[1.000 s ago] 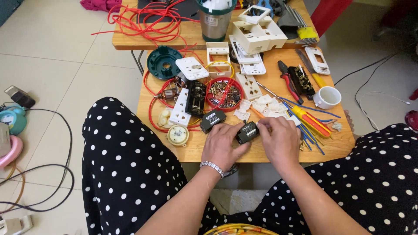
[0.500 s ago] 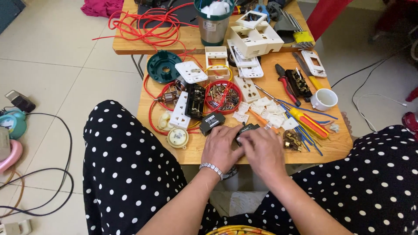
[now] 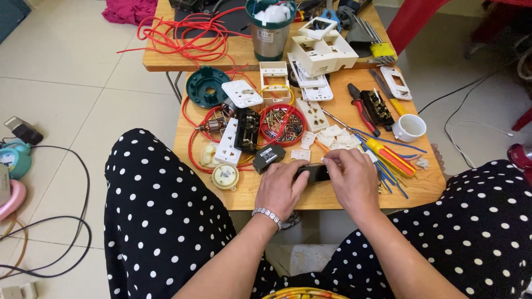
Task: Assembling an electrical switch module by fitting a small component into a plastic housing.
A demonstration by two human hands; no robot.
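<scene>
Both hands meet over the front edge of a small wooden table (image 3: 244, 194). My left hand (image 3: 281, 187) and my right hand (image 3: 350, 177) together hold a small black rectangular electrical part (image 3: 316, 173) between their fingers. Just left of it lies a second black block with a white label (image 3: 268, 156). A round cream disc (image 3: 225, 176) sits further left. A bracelet circles my left wrist.
A red round dish of screws (image 3: 282, 123), white socket plates (image 3: 313, 113), a yellow-red screwdriver (image 3: 388, 156), red pliers (image 3: 361, 108), a white cup (image 3: 410, 127) and red wire crowd the table. A metal canister (image 3: 269, 33) stands behind. Cables lie on the floor at left.
My hands have closed together over the black part and shifted slightly right; my right fingers now pinch its top edge. The view has tilted a little.
</scene>
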